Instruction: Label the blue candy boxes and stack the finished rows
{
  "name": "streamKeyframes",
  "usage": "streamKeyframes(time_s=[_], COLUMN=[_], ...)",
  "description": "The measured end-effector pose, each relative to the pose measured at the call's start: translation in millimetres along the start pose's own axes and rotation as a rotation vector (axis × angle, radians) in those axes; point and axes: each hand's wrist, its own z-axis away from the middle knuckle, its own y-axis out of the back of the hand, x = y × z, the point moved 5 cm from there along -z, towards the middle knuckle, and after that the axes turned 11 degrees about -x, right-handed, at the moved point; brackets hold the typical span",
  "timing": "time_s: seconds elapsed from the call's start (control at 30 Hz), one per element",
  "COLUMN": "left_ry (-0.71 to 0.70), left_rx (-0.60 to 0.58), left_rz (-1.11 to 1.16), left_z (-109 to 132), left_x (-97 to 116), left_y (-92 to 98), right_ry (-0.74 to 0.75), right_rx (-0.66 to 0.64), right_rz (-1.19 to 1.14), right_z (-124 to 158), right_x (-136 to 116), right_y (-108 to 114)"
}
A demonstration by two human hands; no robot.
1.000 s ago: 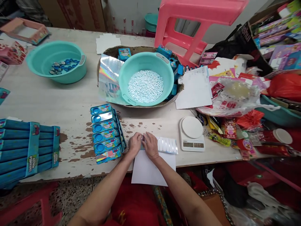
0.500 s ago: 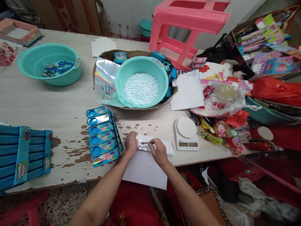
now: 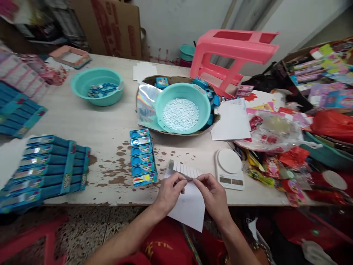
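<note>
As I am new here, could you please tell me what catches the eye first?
The pink stool at the far side of the table stands out most, with a teal basin of white pellets in front of it. At the near edge, the left hand and right hand pinch a white strip between them, beside a row of blue packs.

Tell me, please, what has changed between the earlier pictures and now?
The left hand and the right hand, pressed flat on the strip sheet before, now pinch its near edge in their fingers and have raised it over the white paper. The tablet bowl, the scale and the blue tins stayed in place.
</note>
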Motion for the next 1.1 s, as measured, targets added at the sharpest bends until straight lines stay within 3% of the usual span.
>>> streamKeyframes(time_s=[0.1, 0.2, 0.3, 0.4, 0.57, 0.73, 0.8, 0.9, 0.93, 1.0, 1.1], left_ry=[0.032, 0.124, 0.147, 0.119, 0.068, 0.221, 0.271, 0.368, 0.399, 0.412, 0.309], left_rx=[0.146, 0.269, 0.281, 0.281, 0.269, 0.414, 0.493, 0.631, 0.624, 0.472, 0.174], left_rz=[-0.124, -0.033, 0.055, 0.04, 0.208, 0.194, 0.091, -0.246, -0.35, -0.439, -0.431], left_z=[37, 67, 78, 74, 58, 54, 64, 92, 101, 109, 93], left_x=[9, 2, -13, -29, -59, -96, -106, -112, -114, -118, -117], left_y=[46.5, 98.7, 136.6, 155.6, 148.7, 141.5, 145.5, 149.6, 145.0, 122.1, 67.1], right_ry=[0.101, 0.258, 0.324, 0.326, 0.267, 0.152, 0.184, 0.237, 0.247, 0.244, 0.266], right_rx=[-0.05, -0.076, -0.059, -0.02, 0.056, -0.033, -0.05, 0.133, 0.229, 0.329, 0.211], right_rz=[-0.008, 0.045, 0.116, 0.188, 0.117, -0.081, -0.088, 0.041, 0.144, 0.422, 0.697], right_z=[-9, -25, -42, -53, -59, -60, -63, -78, -84, -96, -106], right_x=[-25, -53, -65, -60, -43, -36, -33, -4, 12, 52, 116], right_y=[-40, -87, -125, -146, -155, -157, -145, -102, -87, -68, -71])
